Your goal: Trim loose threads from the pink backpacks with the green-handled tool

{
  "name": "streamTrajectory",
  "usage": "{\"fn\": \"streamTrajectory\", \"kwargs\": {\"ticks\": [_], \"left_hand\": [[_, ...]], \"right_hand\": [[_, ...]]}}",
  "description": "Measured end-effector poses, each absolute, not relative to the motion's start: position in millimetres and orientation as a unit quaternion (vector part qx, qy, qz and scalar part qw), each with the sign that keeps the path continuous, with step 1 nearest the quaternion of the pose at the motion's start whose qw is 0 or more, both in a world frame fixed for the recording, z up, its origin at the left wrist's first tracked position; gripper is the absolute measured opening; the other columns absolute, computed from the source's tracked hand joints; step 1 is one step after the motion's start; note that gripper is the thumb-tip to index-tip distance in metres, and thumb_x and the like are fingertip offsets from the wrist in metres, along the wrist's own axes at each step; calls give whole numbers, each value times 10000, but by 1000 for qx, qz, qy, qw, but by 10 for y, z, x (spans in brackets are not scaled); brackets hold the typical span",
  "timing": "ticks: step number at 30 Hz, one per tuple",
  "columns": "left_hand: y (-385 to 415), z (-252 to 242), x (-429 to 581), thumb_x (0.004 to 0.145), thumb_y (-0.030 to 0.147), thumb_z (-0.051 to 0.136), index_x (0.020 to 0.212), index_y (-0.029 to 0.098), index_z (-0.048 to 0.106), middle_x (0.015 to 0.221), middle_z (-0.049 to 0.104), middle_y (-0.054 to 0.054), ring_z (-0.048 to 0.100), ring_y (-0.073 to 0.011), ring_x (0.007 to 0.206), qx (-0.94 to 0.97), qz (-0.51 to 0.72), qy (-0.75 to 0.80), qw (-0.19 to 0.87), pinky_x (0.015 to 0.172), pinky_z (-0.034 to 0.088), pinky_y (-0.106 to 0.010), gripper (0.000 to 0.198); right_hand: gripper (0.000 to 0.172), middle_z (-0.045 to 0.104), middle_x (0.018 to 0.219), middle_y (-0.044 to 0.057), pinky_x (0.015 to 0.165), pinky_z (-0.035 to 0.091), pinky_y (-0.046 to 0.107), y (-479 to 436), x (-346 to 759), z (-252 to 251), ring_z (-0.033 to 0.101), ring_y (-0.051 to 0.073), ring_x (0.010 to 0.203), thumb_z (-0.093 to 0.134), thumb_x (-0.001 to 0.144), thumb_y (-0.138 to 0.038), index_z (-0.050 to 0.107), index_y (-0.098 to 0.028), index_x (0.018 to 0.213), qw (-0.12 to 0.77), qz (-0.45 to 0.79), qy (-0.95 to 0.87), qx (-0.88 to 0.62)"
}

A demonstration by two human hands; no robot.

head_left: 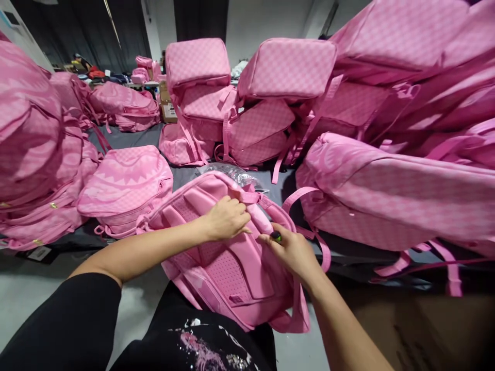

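Note:
A pink backpack (pixel 228 263) lies on my lap with its padded back panel facing up. My left hand (pixel 225 219) rests on its upper part, fingers curled and gripping the shoulder strap (pixel 258 216) near the top handle. My right hand (pixel 292 251) is closed beside that strap, pinching a small dark item with a green tip (pixel 276 236) that I cannot make out. Both hands nearly touch each other at the strap.
Piles of pink checkered backpacks (pixel 286 67) surround me on a dark floor covering: left (pixel 34 144), ahead and right (pixel 398 190). One backpack (pixel 126 188) lies just left of mine. Crumpled clear plastic (pixel 235 175) lies behind it. A cardboard box (pixel 425 330) stands at the lower right.

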State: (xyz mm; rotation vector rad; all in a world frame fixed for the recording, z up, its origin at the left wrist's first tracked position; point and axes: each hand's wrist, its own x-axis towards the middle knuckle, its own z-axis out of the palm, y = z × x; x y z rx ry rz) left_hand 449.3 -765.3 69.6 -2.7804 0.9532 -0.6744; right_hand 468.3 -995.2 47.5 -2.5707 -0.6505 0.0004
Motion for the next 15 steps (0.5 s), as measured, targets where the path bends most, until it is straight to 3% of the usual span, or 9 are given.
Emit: {"fn": "streamTrajectory", "kwargs": {"ticks": [2, 8, 15], "left_hand": [[-7627, 551, 4496, 985, 616, 382, 836, 153, 682, 834, 617, -103, 521, -222, 799, -928, -193, 314, 54, 683, 315, -363, 571], [-7148, 457, 4594, 954, 705, 342, 842, 167, 700, 839, 624, -91, 491, -220, 825, -927, -217, 292, 86, 760, 294, -387, 656], [-7045, 607, 4649, 973, 669, 350, 825, 164, 693, 819, 625, -95, 483, -235, 863, -920, -209, 310, 115, 843, 300, -421, 628]], "right_hand": [[336, 718, 777, 50, 600, 382, 299, -9913, 4760, 389, 667, 248, 715, 541, 920, -500, 700, -228, 1038, 228, 28, -239, -943], [373, 756, 988, 92, 676, 427, 315, -9734, 4922, 168, 700, 289, 909, 559, 942, -467, 666, -223, 1203, 188, 30, -234, -954], [428, 749, 1011, 103, 659, 445, 308, -9751, 4959, 91, 702, 289, 906, 591, 932, -501, 659, -230, 1257, 184, 25, -207, -961]]}}
